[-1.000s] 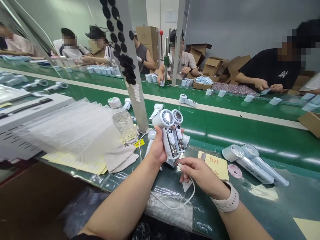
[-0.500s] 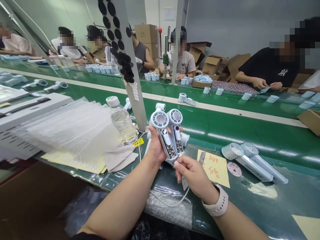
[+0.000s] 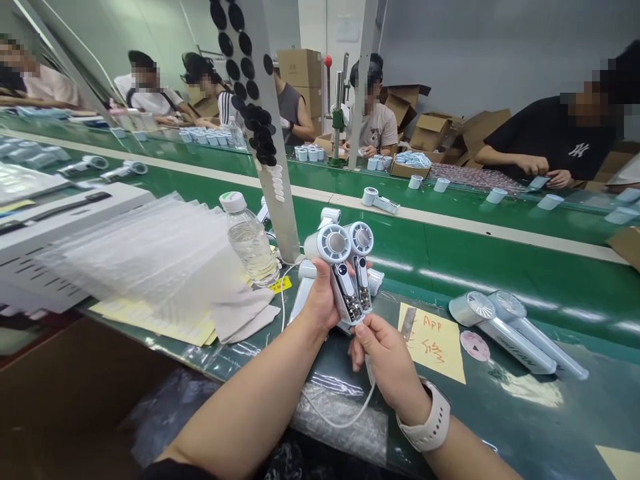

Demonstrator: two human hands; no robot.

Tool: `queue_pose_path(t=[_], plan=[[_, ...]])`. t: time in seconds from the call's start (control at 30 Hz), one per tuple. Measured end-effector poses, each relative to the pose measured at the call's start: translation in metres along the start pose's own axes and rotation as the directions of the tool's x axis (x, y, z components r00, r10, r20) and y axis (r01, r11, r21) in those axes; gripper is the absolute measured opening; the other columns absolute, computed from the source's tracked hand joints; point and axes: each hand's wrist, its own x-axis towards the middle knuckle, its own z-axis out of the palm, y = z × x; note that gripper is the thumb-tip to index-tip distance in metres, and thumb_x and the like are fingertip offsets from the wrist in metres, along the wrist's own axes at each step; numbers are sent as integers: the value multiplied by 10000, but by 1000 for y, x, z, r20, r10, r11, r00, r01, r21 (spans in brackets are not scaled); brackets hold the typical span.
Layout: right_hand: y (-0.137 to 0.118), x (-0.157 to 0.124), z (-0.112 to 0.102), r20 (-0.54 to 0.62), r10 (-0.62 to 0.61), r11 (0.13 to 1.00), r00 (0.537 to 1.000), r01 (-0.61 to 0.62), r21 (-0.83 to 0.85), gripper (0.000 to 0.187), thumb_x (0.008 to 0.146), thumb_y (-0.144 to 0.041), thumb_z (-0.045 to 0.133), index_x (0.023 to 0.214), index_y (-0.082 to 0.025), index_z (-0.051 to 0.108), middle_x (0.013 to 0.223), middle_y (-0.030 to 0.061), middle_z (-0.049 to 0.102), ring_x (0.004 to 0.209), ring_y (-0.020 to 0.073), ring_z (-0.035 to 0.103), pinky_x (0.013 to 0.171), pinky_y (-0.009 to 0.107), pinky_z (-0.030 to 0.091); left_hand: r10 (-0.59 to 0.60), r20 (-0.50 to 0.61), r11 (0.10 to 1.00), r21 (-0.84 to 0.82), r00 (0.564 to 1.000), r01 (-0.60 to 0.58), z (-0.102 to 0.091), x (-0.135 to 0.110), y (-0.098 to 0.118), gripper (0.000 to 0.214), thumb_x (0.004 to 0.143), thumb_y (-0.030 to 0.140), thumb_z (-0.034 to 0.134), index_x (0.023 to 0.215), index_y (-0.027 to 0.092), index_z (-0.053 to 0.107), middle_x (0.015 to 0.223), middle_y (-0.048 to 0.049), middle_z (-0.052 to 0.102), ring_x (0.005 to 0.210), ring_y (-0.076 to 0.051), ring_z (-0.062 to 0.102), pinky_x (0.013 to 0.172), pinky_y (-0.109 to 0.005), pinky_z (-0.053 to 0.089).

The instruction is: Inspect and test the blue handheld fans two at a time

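Two pale-blue handheld fans, a front one [image 3: 334,245] and a rear one [image 3: 361,239], stand side by side in my left hand [image 3: 321,303], heads up. Their handles are uncovered, so the circuit boards show. My left fingers wrap round behind the handles. At the handles' lower ends my right hand [image 3: 387,360] is pinched closed. A white cable [image 3: 345,425] loops up into its fingers; the plug end is hidden by them. More pale-blue fans [image 3: 301,290] lie partly hidden behind my left hand.
Two bagged fans [image 3: 505,333] lie right, near a yellow note [image 3: 434,340] and a pink round sticker [image 3: 475,346]. Left are a water bottle [image 3: 249,240], plastic sleeves [image 3: 135,253] and a post [image 3: 274,147]. One fan [image 3: 381,201] sits on the green conveyor [image 3: 440,257]; co-workers sit beyond.
The two fans have tilted a little, and the front one's head now shows more of its side. My right hand stays at the handles' lower ends. The view has shifted slightly.
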Motion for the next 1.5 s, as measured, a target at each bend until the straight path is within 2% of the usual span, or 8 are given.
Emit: queue_pose_path(t=[0.1, 0.23, 0.4, 0.63, 0.9, 1.27, 1.4, 1.5], plan=[[-7, 0, -5, 40, -91, 987, 995, 95, -129, 389, 882, -577, 602, 752, -211, 597, 703, 16, 640, 702, 176, 588, 700, 311, 461, -4, 2, 999, -37, 1000, 4, 0, 1, 3, 709, 493, 837, 729, 618, 149, 616, 1021, -121, 752, 1010, -322, 708, 784, -376, 600], [-11, -1, -7, 49, -240, 951, 970, 244, -191, 340, 918, -500, 569, 731, -216, 578, 870, 46, 642, 850, 203, 574, 792, 330, 449, -26, -30, 986, -164, 999, 21, -1, 2, 7, 698, 642, 847, 630, 607, 150, 605, 1012, -111, 749, 938, -253, 720, 776, -342, 595], [-7, 4, -10, -53, -136, 982, 989, 128, -142, 422, 867, -600, 606, 687, -221, 557, 680, 7, 602, 687, 179, 549, 684, 316, 440, -24, -9, 990, -142, 1000, 22, 2, 1, 11, 704, 659, 855, 603, 612, 153, 588, 1047, -114, 739, 910, -264, 722, 721, -360, 595], [-10, 4, -11, -15, -55, 999, 998, 55, 1, 497, 800, -679, 665, 653, -230, 512, 445, -56, 508, 470, 141, 536, 541, 280, 440, 4, 35, 993, -117, 999, 0, 3, -2, 13, 691, 611, 835, 661, 618, 146, 606, 1015, -108, 743, 901, -254, 729, 717, -331, 598], [-9, 5, -11, -6, -34, 999, 999, 34, 37, 481, 797, -668, 676, 672, -230, 522, 427, -60, 513, 445, 140, 551, 517, 277, 471, -4, 34, 990, -137, 999, 8, 3, -2, 13, 705, 685, 851, 579, 611, 150, 606, 1038, -98, 742, 909, -260, 726, 700, -348, 596], [-11, 5, -13, -18, -35, 999, 999, 35, 29, 478, 790, -659, 688, 665, -219, 551, 435, -49, 552, 463, 138, 562, 542, 280, 469, 3, 43, 996, -85, 999, 1, 1, -1, 12, 669, 618, 821, 681, 637, 156, 610, 1028, -95, 741, 945, -277, 720, 716, -338, 585], [-12, 7, -16, 2, -21, 999, 1000, 21, 46, 473, 775, -650, 709, 664, -213, 566, 437, -44, 564, 460, 136, 561, 541, 280, 466, 4, 26, 997, -72, 1000, -2, 1, -2, 13, 679, 665, 837, 624, 643, 159, 613, 1041, -104, 739, 1023, -299, 706, 768, -359, 590], [-11, 8, -16, 4, -4, 996, 1000, 3, 93, 478, 753, -646, 731, 654, -213, 556, 431, -48, 558, 454, 133, 561, 535, 275, 469, 11, 26, 998, -62, 1000, -9, 2, -2, 12, 684, 622, 844, 651, 638, 161, 613, 1026, -101, 740, 1025, -306, 703, 777, -366, 592]])
